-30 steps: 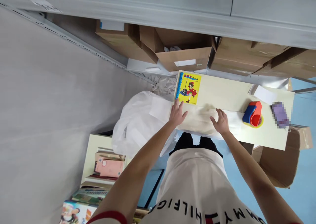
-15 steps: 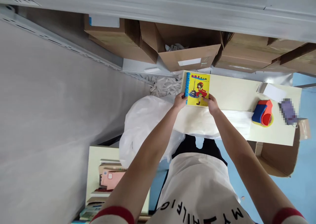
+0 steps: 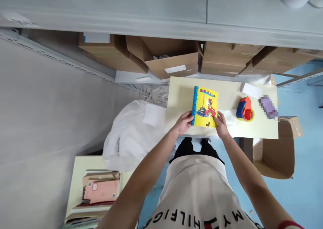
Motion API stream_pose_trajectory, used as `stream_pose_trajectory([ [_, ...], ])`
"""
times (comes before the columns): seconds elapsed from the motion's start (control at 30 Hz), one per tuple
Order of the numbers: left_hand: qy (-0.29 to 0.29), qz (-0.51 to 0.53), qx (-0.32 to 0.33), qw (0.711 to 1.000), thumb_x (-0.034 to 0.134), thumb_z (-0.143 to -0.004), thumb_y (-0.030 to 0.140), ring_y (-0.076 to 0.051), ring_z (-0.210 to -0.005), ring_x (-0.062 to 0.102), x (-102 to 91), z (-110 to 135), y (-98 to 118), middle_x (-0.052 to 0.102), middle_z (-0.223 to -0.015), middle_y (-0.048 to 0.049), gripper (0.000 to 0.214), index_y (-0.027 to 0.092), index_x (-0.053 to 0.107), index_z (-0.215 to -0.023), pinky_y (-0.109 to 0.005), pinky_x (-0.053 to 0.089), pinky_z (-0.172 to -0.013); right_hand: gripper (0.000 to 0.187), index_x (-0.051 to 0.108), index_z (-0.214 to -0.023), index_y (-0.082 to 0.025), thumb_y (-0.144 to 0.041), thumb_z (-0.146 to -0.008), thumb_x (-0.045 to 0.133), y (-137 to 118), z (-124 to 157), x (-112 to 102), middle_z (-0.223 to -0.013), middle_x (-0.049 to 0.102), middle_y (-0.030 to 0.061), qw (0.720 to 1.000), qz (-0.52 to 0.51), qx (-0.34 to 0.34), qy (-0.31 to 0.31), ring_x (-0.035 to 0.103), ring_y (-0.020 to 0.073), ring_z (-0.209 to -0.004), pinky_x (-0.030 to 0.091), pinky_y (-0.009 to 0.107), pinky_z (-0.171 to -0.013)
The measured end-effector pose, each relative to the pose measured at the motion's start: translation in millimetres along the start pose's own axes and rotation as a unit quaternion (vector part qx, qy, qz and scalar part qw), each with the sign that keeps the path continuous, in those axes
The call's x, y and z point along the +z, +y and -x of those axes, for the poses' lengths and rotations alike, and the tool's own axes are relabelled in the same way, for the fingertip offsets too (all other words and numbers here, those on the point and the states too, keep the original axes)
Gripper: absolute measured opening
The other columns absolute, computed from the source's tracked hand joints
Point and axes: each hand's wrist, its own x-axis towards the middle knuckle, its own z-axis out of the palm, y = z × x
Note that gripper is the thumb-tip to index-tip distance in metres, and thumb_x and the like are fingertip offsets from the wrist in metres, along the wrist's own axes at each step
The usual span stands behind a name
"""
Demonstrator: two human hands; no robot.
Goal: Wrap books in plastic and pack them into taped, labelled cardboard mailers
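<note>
Between my two hands is a yellow picture book [image 3: 205, 107] with a blue spine and a cartoon figure in red on its cover. My left hand [image 3: 184, 122] grips its lower left corner at the spine. On the opposite lower corner, my right hand [image 3: 221, 124] has its thumb on the cover and fingers underneath. The book is over the cream table [image 3: 181, 91], front cover facing up. A white sheet [image 3: 228, 119] lies on the table just right of my right hand.
Right on the table are a red and blue tape dispenser [image 3: 244, 109], a white box [image 3: 251, 90] and a blurred purple phone [image 3: 268, 106]. White plastic wrap [image 3: 131, 134] bulges at left. Cardboard boxes [image 3: 174, 65] line the shelf behind; an open carton [image 3: 279, 155] stands lower right. Books [image 3: 102, 191] lie lower left.
The book has come nearer my body and shifted slightly right over the table, still in both hands. My view has also shifted, so the table and shelf appear further left.
</note>
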Motion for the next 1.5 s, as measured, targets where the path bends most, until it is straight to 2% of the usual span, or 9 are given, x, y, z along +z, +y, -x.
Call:
stream_pose_trajectory([
  [0.17,0.008,-0.038,-0.026,0.999,0.079,-0.067,0.046,-0.021,-0.091,0.068,46.9,7,-55,0.071,-0.105,-0.0091,0.053,0.019,0.067,-0.111,-0.034,0.055,-0.081,0.068,0.043,-0.127,-0.028,-0.058,-0.071,0.069,29,37,-53,-0.114,0.070,0.0090,0.982,-0.168,0.069,0.046,0.070,0.0274,-0.096,0.058,0.041,-0.074],
  [0.37,0.144,-0.302,0.031,0.942,0.071,-0.074,0.035,-0.014,-0.071,0.062,77.4,-12,-114,0.068,-0.085,-0.0034,0.030,0.019,0.070,-0.100,-0.028,0.052,-0.069,0.060,0.059,-0.107,-0.019,-0.060,-0.064,0.068,64,31,-102,-0.111,0.069,0.0135,0.994,0.016,0.099,0.034,0.067,0.0260,-0.086,0.057,0.039,-0.066],
  [0.6,0.175,-0.439,0.033,0.880,0.065,-0.077,0.020,-0.017,-0.072,0.061,96.0,-29,-141,0.067,-0.081,-0.0023,0.015,0.021,0.071,-0.090,-0.031,0.053,-0.075,0.052,0.060,-0.114,-0.017,-0.048,-0.073,0.055,95,9,-118,-0.109,0.066,0.0122,0.984,0.149,0.081,0.045,0.065,0.0249,-0.086,0.057,0.040,-0.072],
  [0.77,0.193,-0.516,0.040,0.834,0.061,-0.078,0.012,-0.026,-0.102,0.062,105.9,-30,-150,0.067,-0.105,-0.0097,0.046,0.020,0.062,-0.124,-0.040,0.051,-0.093,0.053,0.058,-0.124,-0.017,-0.037,-0.076,0.058,107,7,-125,-0.128,0.056,0.0181,0.965,0.253,0.050,0.053,0.053,0.0339,-0.118,0.047,0.051,-0.098],
  [0.9,0.160,-0.612,0.079,0.770,0.052,-0.084,0.009,-0.026,-0.119,0.056,111.4,-26,-154,0.057,-0.126,-0.0118,0.058,0.022,0.049,-0.140,-0.040,0.048,-0.102,0.078,0.033,-0.146,-0.012,-0.039,-0.078,0.058,112,16,-120,-0.148,0.035,0.0235,0.946,0.317,0.033,0.061,0.032,0.0377,-0.140,0.036,0.055,-0.110],
  [1.0,0.141,-0.630,0.063,0.761,0.048,-0.086,0.007,-0.025,-0.118,0.058,114.0,-26,-153,0.054,-0.128,-0.0116,0.058,0.022,0.048,-0.141,-0.036,0.050,-0.100,0.096,0.016,-0.152,-0.012,-0.047,-0.075,0.062,111,16,-116,-0.145,0.038,0.0236,0.973,0.210,0.079,0.050,0.045,0.0356,-0.132,0.051,0.048,-0.098],
  [1.1,0.132,-0.640,0.047,0.755,0.048,-0.087,0.008,-0.026,-0.117,0.058,115.9,-27,-151,0.054,-0.127,-0.0135,0.056,0.018,0.047,-0.142,-0.036,0.050,-0.099,0.103,0.021,-0.151,-0.021,-0.056,-0.066,0.070,107,6,-119,-0.137,0.049,0.0192,0.987,0.080,0.131,0.038,0.060,0.0338,-0.114,0.060,0.043,-0.078],
  [1.27,0.145,-0.631,0.027,0.761,0.047,-0.087,0.006,-0.026,-0.116,0.058,119.6,-27,-149,0.054,-0.127,-0.0127,0.057,0.018,0.047,-0.142,-0.036,0.050,-0.097,0.080,0.055,-0.118,-0.021,-0.057,-0.051,0.080,92,-10,-132,-0.111,0.066,0.0115,0.986,0.029,0.166,0.010,0.068,0.0325,-0.098,0.060,0.040,-0.071],
  [1.5,0.155,-0.556,0.052,0.815,0.051,-0.083,0.003,-0.026,-0.116,0.058,108.7,-26,-155,0.057,-0.125,-0.0104,0.057,0.022,0.053,-0.137,-0.039,0.051,-0.099,0.059,0.048,-0.081,-0.025,-0.045,-0.043,0.088,66,3,-128,-0.093,0.073,0.0055,0.979,-0.108,0.171,-0.005,0.070,0.0296,-0.087,0.058,0.040,-0.067],
])
